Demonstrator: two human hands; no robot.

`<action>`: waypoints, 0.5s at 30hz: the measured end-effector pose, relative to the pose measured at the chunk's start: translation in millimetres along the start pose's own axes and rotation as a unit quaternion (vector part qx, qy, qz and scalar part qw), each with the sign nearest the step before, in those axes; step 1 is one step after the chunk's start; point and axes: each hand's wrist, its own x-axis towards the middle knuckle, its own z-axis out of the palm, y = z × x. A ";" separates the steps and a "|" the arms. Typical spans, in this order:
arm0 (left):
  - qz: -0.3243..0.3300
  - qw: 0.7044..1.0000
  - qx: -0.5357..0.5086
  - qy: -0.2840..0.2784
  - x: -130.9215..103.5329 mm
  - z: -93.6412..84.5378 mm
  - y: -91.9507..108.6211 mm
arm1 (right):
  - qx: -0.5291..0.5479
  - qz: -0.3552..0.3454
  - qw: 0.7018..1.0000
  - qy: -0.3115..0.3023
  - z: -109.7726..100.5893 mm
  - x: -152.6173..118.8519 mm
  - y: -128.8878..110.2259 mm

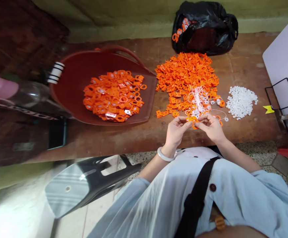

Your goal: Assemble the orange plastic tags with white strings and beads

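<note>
Both my hands meet at the near edge of the table, pinching a small orange plastic piece (192, 119) between them. My left hand (177, 131), with a white bangle on the wrist, grips its left side. On its right side are the closed fingers of my right hand (211, 127). Just beyond the fingers lies a bundle of white strings (198, 99) with small round white pieces at some ends. A large heap of orange pieces (187, 72) spreads behind it. To the right sits a pile of small white pieces (241, 101).
A dark red scoop-shaped basket (72, 76) holding orange pieces stands on the left. At the back is a black plastic bag (208, 29) with orange pieces. A phone (57, 133), a bottle (32, 93), a grey stool (68, 188) and a pale board (286, 62) are around.
</note>
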 end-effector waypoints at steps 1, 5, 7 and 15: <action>-0.008 1.000 -0.002 0.001 -0.8 1.0 -0.8 | -0.012 -0.017 1.000 0.005 1.1 -0.5 -0.8; -0.008 1.000 -0.002 0.027 -2.3 1.6 -2.7 | -0.047 -0.068 0.996 0.027 -2.6 0.5 -6.7; 0.016 0.998 0.002 0.059 -0.8 -1.9 -1.2 | -0.064 -0.087 0.992 0.058 -11.6 3.4 -11.4; 0.046 0.996 0.040 0.067 -6.7 5.6 3.8 | -0.076 -0.113 0.984 0.111 -17.9 5.3 -17.5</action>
